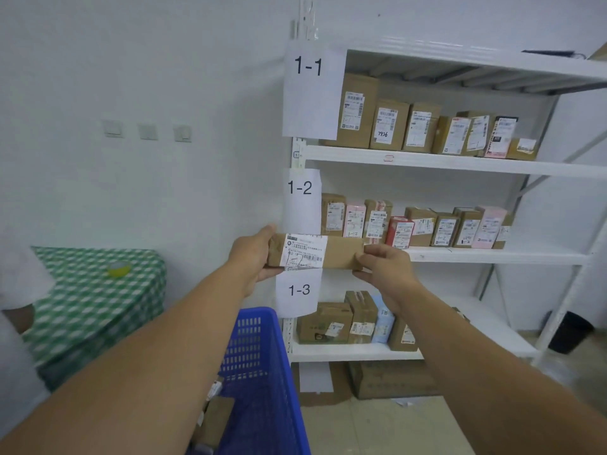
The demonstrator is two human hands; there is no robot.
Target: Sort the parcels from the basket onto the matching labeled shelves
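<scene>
White shelves [443, 160] ahead; with parcel [343, 254] gripped endwise by left hand [251, 259] and right hand [389, 269], read label [303, 251] (code illegible).

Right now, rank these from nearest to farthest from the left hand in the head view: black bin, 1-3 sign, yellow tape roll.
From the left hand:
1. 1-3 sign, just below-right, on the shelf post.
2. yellow tape roll, left, on the checked table.
3. black bin, far right, on the floor.
</scene>
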